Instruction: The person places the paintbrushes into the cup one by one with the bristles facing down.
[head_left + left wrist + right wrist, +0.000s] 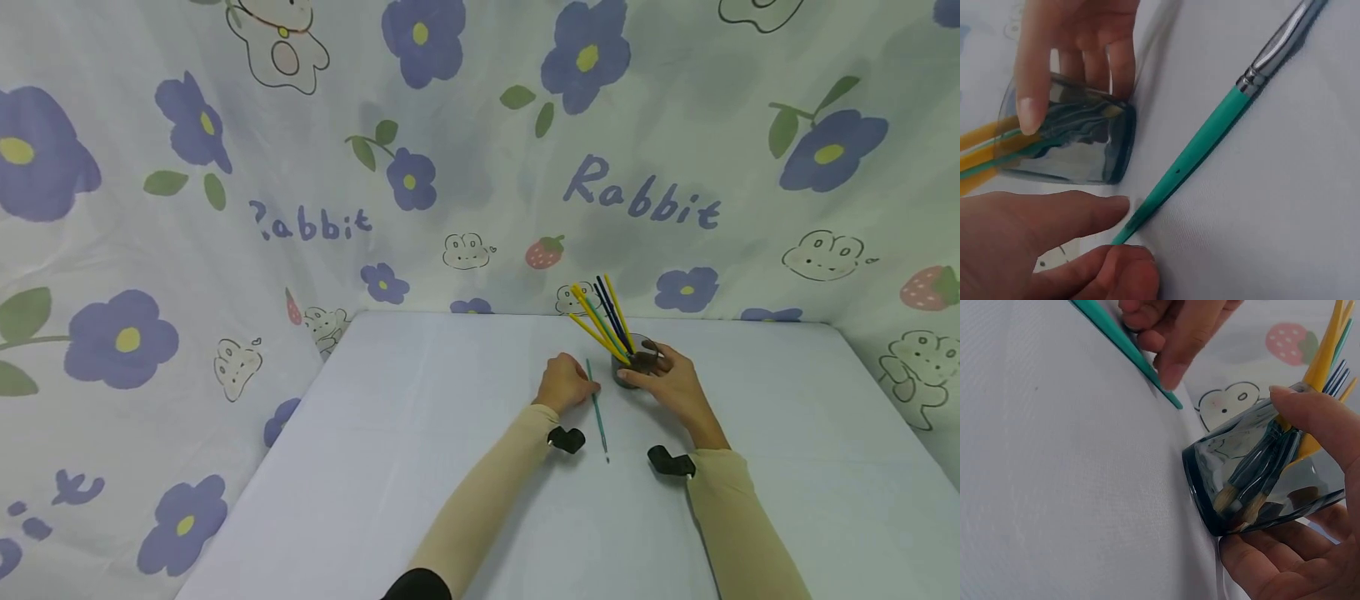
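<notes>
A green-handled paintbrush [597, 417] with a silver metal collar lies slantwise on the white table. My left hand [564, 383] is at its far end, thumb and curled fingertips on either side of the thin handle tip [1124, 232]. To the right, my right hand [672, 385] grips a smoky clear glass [1210, 462], thumb on one side and fingers round the other. The glass stands upright on the table. Several paintbrushes [600, 321] with yellow, dark blue and green handles lean in it, bristles down. The lying brush's bristles are out of frame in the left wrist view.
The white table [420, 417] runs back to a hanging cloth [480, 167] printed with purple flowers, rabbits and strawberries. The glass stands near the far edge. A black wrist camera [566, 439] is strapped on the left sleeve, another black camera [670, 462] on the right.
</notes>
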Available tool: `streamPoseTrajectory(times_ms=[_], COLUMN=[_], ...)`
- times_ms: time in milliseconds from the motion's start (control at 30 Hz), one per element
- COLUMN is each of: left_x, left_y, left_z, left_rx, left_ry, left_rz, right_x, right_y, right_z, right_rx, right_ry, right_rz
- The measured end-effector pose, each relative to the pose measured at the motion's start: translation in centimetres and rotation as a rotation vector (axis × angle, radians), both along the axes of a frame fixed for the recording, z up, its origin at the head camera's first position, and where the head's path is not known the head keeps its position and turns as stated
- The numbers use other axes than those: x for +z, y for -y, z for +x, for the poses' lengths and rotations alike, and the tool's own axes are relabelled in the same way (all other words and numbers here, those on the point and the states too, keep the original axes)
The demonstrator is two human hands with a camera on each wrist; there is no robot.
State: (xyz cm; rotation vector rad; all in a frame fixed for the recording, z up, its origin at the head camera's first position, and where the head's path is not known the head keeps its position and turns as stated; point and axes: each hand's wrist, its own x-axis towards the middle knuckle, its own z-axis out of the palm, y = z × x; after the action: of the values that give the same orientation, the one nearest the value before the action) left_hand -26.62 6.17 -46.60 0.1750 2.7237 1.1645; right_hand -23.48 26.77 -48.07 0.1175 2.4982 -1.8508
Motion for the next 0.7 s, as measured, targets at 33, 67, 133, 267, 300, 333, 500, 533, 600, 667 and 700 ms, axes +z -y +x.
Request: streamPoseTrajectory(times_ms=[33, 67, 133, 267, 300, 333, 500, 533, 600, 667, 700], left_x=[0.0, 0.1, 0.2, 0.7, 0.9, 1.0, 1.1, 1.1, 0.9, 0.9, 0.8], left_y=[0.0, 0.0, -0.1, 0.0, 0.0, 0.1, 0.4, 0.5, 0.9, 1.4, 1.7], left_z=[0.0, 0.1, 0.1, 0.1, 0.2, 0.2, 0.4, 0.3, 0.3, 0.2, 0.2], left_rx=[-0.004, -0.005, -0.009, -0.017, -0.022, -0.029, -0.060, -0.064, -0.062, -0.053, -0.045], left_ry=[0.000, -0.001, 0.000, -0.001, -0.006, -0.014, -0.085, -0.094, -0.095, -0.074, -0.059], left_rz=[-0.021, -0.048, -0.104, -0.229, -0.258, -0.291, -0.419, -0.430, -0.418, -0.364, -0.329], right_x=[-0.1, -0.1, -0.2, -0.2, 0.4, 0.7, 1.0, 0.4, -0.1, -0.1, -0.1], right_y=[0.0, 0.0, 0.0, -0.2, 0.0, 0.0, 0.1, 0.0, -0.1, -0.1, -0.1], right_z=[0.0, 0.0, 0.0, -0.1, 0.2, 0.3, 0.4, 0.2, 0.0, 0.0, 0.0], right_rx=[-0.002, -0.004, -0.008, -0.007, -0.003, 0.001, 0.006, 0.004, 0.002, 0.003, 0.001], right_ry=[-0.003, -0.006, -0.009, -0.013, -0.008, -0.003, 0.010, 0.007, -0.001, 0.000, 0.002], right_rz=[0.003, 0.008, 0.016, 0.025, 0.021, 0.013, 0.008, 0.015, 0.033, 0.041, 0.043])
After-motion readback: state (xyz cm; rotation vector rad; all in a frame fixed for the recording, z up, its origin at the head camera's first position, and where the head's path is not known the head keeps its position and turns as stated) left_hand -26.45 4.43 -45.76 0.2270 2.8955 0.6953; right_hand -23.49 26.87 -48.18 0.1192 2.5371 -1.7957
